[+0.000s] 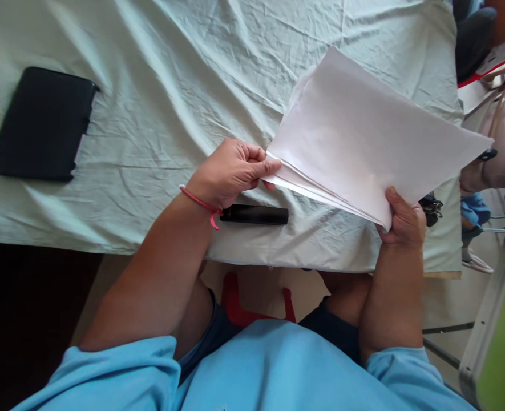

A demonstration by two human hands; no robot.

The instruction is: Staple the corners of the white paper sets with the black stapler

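Note:
A loose stack of white paper sheets (363, 125) is held tilted above the cloth-covered table. My left hand (239, 168) pinches the sheets' left corner between thumb and fingers, and a red string bracelet circles that wrist. Along the near edge the layers stand slightly apart. My right hand (402, 220) grips the near right part of the stack, thumb on top and the other fingers underneath, mostly hidden. Just below my left hand, a long black object (256, 215), possibly a stapler, lies on the cloth, partly covered by my wrist.
A flat black case or tray (42, 123) lies at the left on the pale green tablecloth (170, 85). Small dark metallic items (431, 208) sit beyond my right hand. Other people are at the right edge, near a green-topped table (503, 337).

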